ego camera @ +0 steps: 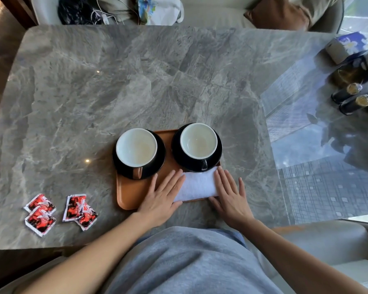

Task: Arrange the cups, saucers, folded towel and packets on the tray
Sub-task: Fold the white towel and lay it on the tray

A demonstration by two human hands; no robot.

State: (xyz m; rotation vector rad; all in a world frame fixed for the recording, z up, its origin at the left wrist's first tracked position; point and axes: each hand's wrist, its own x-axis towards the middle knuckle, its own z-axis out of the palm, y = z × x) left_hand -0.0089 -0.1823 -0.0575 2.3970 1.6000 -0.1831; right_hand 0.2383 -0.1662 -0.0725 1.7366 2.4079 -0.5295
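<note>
Head view: on the grey marble surface [115, 81] lies a brown rounded-rectangle tray [132, 194]. A black, white-lined cup [136, 147] on a black round saucer [160, 154] sits at its 10 o'clock, and a second cup [198, 141] on a second saucer [175, 150] at 1 o'clock. A white folded towel [198, 184] fills the 5 o'clock corner. The left hand [160, 197] and right hand [229, 197], fingers straight and flat, rest on its ends. Four red-and-white square packets [40, 215] lie off the tray at 8 o'clock.

Marble table [115, 81]: tray [132, 193], packets [74, 206], bottles [347, 95]
</note>
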